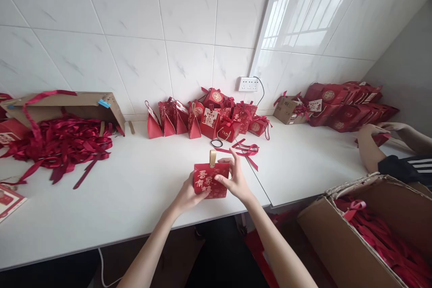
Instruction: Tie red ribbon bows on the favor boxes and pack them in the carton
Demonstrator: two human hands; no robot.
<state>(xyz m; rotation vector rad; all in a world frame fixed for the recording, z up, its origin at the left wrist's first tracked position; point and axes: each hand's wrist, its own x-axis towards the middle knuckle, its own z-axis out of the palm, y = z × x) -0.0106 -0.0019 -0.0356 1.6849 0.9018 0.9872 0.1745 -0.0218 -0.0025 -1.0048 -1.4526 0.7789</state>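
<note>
Between my hands, near the table's front edge, is a red gift box (211, 181) with gold characters on its face and a gold strap loop (212, 158) at its top. My left hand (189, 194) grips its left side and lower edge, thumb across the front. My right hand (234, 177) holds the right side, thumb pressed on the front and index finger raised. The fingers behind the box are hidden. Just beyond lie loose red ribbon pieces (249, 148) and a black ring-shaped band (216, 143).
Several red gift boxes (209, 121) stand along the wall. At left, a cardboard box (76, 99) spills a red ribbon heap (64, 144). Another person's hands (378, 135) work at right, before stacked red boxes (347, 103). An open carton (324, 229) of ribbons sits at front right.
</note>
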